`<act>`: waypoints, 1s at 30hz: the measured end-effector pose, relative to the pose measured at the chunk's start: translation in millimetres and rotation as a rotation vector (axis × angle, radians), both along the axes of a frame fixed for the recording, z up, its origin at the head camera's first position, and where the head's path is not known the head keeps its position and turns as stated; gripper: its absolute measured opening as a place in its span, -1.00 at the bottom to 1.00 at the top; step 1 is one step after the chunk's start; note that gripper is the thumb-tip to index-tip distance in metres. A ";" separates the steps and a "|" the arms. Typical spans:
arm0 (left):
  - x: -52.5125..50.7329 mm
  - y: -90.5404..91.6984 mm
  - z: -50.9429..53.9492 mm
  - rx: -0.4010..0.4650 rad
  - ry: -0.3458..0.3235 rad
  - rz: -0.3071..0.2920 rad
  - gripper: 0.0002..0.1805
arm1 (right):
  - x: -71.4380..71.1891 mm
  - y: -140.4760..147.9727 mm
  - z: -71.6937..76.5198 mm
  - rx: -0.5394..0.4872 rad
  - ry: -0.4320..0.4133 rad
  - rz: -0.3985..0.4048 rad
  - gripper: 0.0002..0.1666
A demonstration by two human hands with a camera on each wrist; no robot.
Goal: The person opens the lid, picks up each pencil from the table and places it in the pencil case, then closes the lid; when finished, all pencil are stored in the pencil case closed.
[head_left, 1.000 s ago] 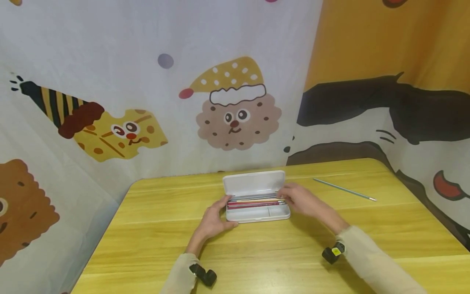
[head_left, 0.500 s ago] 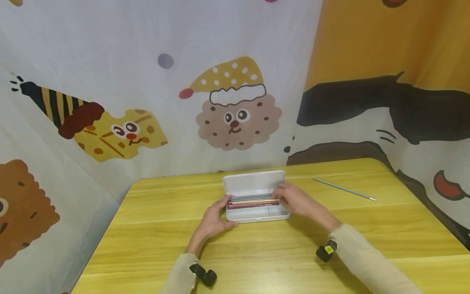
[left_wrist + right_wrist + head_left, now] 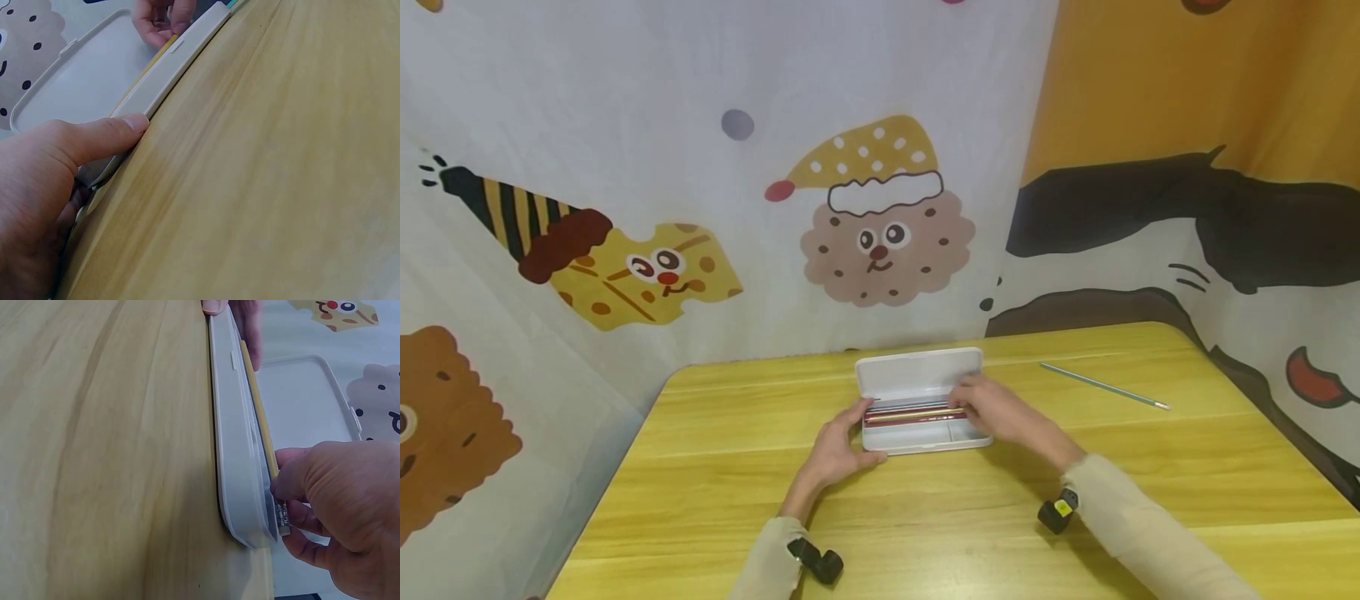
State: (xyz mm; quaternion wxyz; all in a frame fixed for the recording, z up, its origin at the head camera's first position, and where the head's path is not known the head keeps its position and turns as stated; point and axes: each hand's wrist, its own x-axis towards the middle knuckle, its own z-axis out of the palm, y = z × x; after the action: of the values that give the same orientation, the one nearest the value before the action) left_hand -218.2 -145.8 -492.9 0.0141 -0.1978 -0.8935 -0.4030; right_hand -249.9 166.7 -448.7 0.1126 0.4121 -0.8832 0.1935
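Observation:
A white pencil case (image 3: 910, 436) lies on the table with its lid (image 3: 917, 375) tipped back. My left hand (image 3: 833, 450) holds the case's left end, its thumb (image 3: 112, 134) against the front wall and the fingers round the far side. Over the right part of the case, my right hand (image 3: 1000, 410) pinches a yellow pencil (image 3: 259, 406) near its eraser end. In the right wrist view this pencil lies along the top of the case. Several pencils (image 3: 898, 421), some of them red, lie lengthwise in the back compartment, their right ends hidden by my right hand.
A blue-green pencil (image 3: 1103, 386) with a white eraser lies on the yellow wood-grain table (image 3: 737, 433), right of the case. A cartoon-printed curtain (image 3: 760, 267) hangs close behind the table's back edge.
My right hand has shifted left and slightly toward the middle of the case, over the pencils. The pencils inside have changed their arrangement a little. My left hand has stayed put.

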 end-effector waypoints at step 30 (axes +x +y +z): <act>-1.8 -0.3 0.6 0.037 0.001 -0.037 0.04 | 19.6 154.9 2.9 -0.217 -0.031 -0.400 -0.74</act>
State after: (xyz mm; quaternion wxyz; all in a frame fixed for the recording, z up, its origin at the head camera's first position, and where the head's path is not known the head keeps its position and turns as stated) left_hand -220.0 -146.1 -492.3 0.0106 -0.2140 -0.8820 -0.4198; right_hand -230.3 321.5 -445.8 0.1790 0.2114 -0.9230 0.2672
